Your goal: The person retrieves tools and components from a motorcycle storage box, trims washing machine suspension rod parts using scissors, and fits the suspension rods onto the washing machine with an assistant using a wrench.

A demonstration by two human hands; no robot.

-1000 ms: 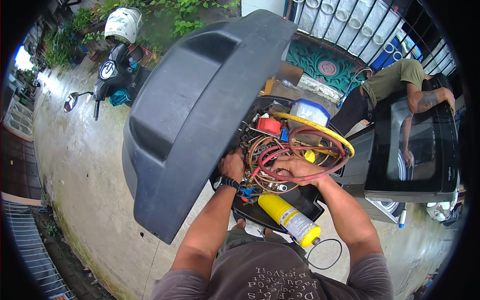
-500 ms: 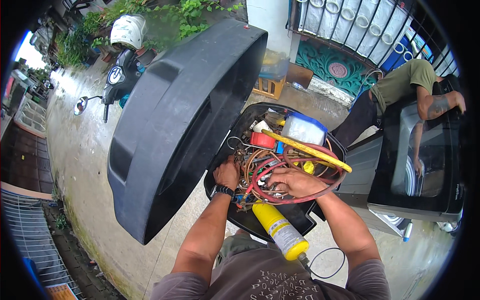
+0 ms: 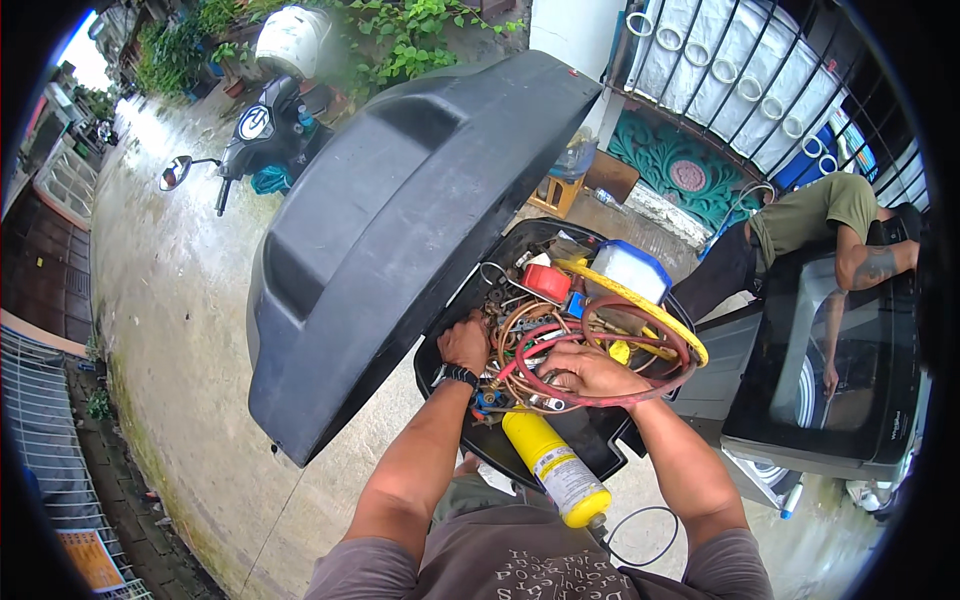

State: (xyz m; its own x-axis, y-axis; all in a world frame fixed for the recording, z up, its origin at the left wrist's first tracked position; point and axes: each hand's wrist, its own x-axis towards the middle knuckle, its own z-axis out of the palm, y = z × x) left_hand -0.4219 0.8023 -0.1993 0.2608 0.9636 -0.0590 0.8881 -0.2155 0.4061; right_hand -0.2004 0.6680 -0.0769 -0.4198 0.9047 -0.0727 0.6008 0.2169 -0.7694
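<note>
From here I see the left hand (image 3: 463, 341) reaching into the black box (image 3: 598, 432), its tips hidden, so I can't tell its grip; the right hand (image 3: 595, 372) curls inside the looped red hose (image 3: 690, 366), and whether it pinches anything I can't tell. Copper tubing (image 3: 508, 335) lies between both hands, the yellow hose (image 3: 640, 302) beyond the right one, the yellow canister (image 3: 555, 465) on their near side

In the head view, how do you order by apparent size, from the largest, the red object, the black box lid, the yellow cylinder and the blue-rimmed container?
1. Black box lid, by far the largest
2. Yellow cylinder
3. Blue-rimmed container
4. Red object
</note>
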